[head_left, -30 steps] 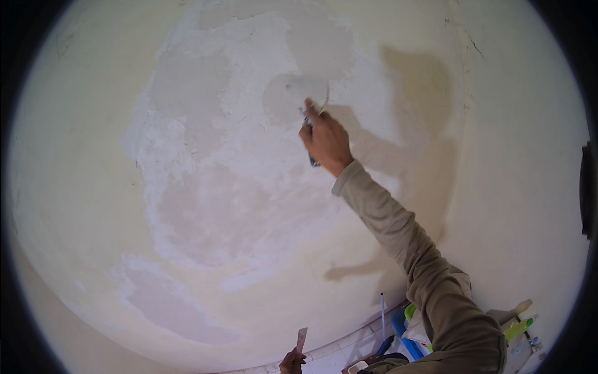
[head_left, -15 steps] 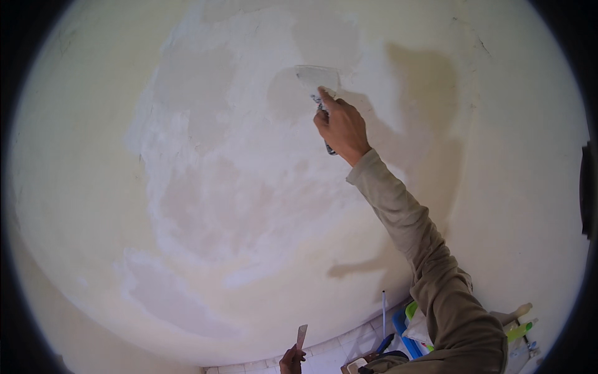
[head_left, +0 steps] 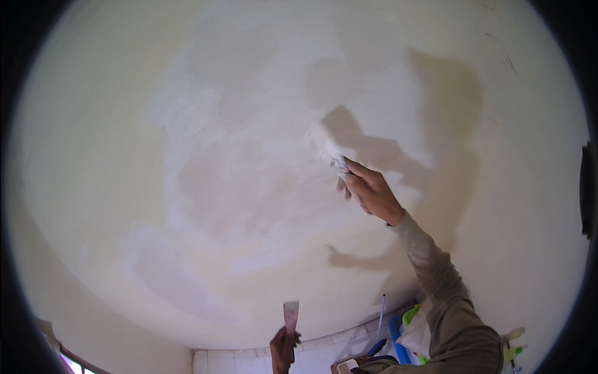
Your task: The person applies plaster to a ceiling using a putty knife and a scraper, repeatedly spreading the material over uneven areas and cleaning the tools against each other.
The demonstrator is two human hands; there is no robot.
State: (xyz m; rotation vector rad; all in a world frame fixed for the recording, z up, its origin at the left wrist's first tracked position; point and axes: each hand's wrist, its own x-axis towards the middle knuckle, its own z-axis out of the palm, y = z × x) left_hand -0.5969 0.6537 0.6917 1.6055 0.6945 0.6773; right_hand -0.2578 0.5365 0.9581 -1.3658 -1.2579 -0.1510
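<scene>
My right hand (head_left: 374, 193) grips the handle of a wide putty knife (head_left: 324, 141), its whitish blade blurred and pointing up and left in front of the wall (head_left: 249, 149). A dark shadow of the knife and hand falls on the wall beside it. Uneven white and greyish filler patches cover the wall's middle, with a separate filler patch (head_left: 171, 274) lower left. At the lower edge, my left hand (head_left: 283, 350) is closed round a narrow scraper (head_left: 291, 316), blade upward and apart from the wide knife.
Below my right forearm stand a blue container (head_left: 398, 336) and a whitish bag (head_left: 416, 333). A thin pale rod (head_left: 381, 318) rises beside them. White tiles (head_left: 240, 361) run along the wall's foot. A dark object (head_left: 585, 190) sits at the far right.
My right hand has drawn the wide putty knife down and slightly right from higher on the wall. My left hand has risen a little with its scraper, whose blade now faces me more broadly.
</scene>
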